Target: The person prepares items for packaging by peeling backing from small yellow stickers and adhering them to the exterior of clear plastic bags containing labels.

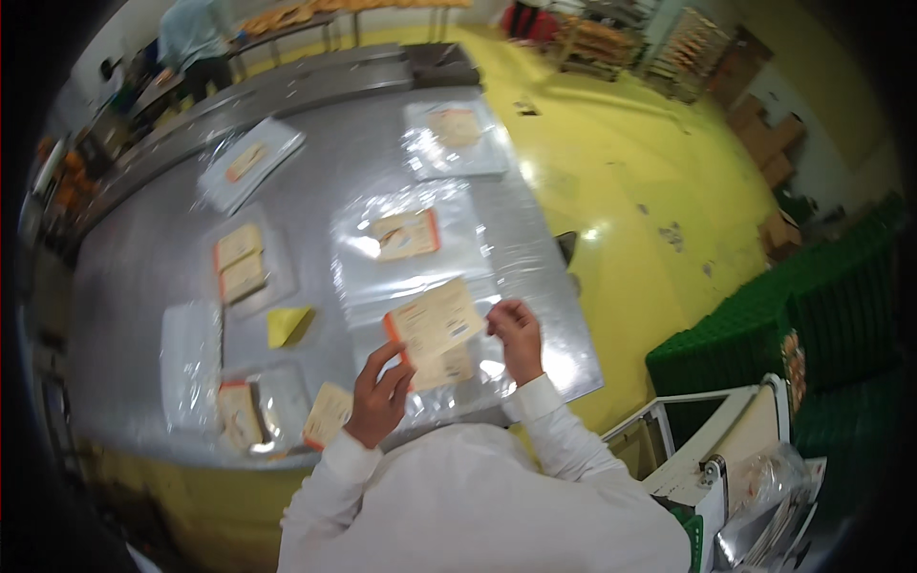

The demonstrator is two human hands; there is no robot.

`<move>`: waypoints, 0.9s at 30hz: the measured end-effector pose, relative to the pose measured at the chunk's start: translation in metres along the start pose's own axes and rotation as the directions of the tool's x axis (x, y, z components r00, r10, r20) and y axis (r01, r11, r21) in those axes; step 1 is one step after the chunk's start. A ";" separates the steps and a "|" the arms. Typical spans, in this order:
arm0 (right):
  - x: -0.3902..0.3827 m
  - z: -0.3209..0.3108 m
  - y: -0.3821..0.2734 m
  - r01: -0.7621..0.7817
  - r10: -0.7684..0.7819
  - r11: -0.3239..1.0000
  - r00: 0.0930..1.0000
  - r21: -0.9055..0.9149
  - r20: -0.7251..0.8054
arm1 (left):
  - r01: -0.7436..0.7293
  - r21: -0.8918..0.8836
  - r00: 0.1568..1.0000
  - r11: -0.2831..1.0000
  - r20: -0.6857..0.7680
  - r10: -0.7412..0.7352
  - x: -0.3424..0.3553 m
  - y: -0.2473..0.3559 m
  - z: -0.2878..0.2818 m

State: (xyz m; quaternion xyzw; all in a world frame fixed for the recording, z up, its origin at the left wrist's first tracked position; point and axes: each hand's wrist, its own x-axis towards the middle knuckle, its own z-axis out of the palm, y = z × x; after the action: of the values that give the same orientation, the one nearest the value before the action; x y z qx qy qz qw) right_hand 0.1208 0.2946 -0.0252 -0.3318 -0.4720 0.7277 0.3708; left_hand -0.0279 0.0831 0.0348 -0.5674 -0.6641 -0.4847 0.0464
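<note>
A cream printed label card (pixel 435 320) with an orange edge is held over the table, its left edge pinched by my left hand (pixel 377 396). My right hand (pixel 518 342) is closed, its fingertips beside the card's right edge; whether they grip anything is too small to tell. Beneath the held card, another cream card (pixel 447 369) lies on clear plastic bags (pixel 368 310). Farther up the same bags rests an orange-edged card (pixel 406 235). One more card (pixel 329 414) lies by my left wrist at the table's near edge.
On the steel table (pixel 315 191) are a bag stack with a card at far left (pixel 253 164), another at far right (pixel 457 138), paired cards (pixel 239 263) and a folded yellow paper (pixel 287 326). Green crates (pixel 726 329) and a white-framed machine (pixel 707 439) stand right. A person (pixel 196 43) stands beyond.
</note>
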 end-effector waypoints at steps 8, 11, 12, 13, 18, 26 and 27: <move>-0.012 -0.007 -0.010 -0.273 0.273 0.962 0.962 0.002 0.025 | 0.076 -0.116 0.991 0.990 0.122 -0.062 -0.001 0.002 0.012; -0.015 -0.016 0.003 -0.245 0.257 0.961 0.963 -0.126 0.086 | 0.111 -0.119 0.976 0.987 0.201 -0.085 -0.001 0.008 0.009; -0.013 -0.019 0.005 -0.230 0.248 0.958 0.965 -0.174 0.090 | 0.095 -0.113 0.975 0.989 0.209 -0.070 -0.003 0.005 0.009; -0.014 -0.019 0.008 -0.218 0.245 0.950 0.964 -0.225 0.100 | 0.087 -0.105 0.975 0.991 0.214 -0.063 -0.008 0.001 0.007; -0.017 -0.035 0.031 -0.114 0.046 0.898 0.985 -0.425 -0.168 | 0.246 -0.148 0.939 0.958 0.283 -0.197 -0.019 -0.013 -0.002; -0.033 -0.038 0.053 -0.056 -0.020 0.919 0.982 -0.391 -0.187 | 0.544 0.060 0.827 0.837 0.130 -0.547 -0.083 -0.051 0.021; -0.035 -0.033 0.057 -0.059 -0.014 0.916 0.984 -0.396 -0.179 | 0.520 0.111 0.837 0.847 0.132 -0.531 -0.089 -0.054 0.029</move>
State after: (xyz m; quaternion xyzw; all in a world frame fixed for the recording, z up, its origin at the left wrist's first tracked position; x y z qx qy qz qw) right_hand 0.1530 0.2634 -0.0852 -0.4696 -0.5717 0.5877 0.3273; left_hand -0.0260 0.0462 -0.0669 -0.3979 -0.8125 -0.4085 -0.1209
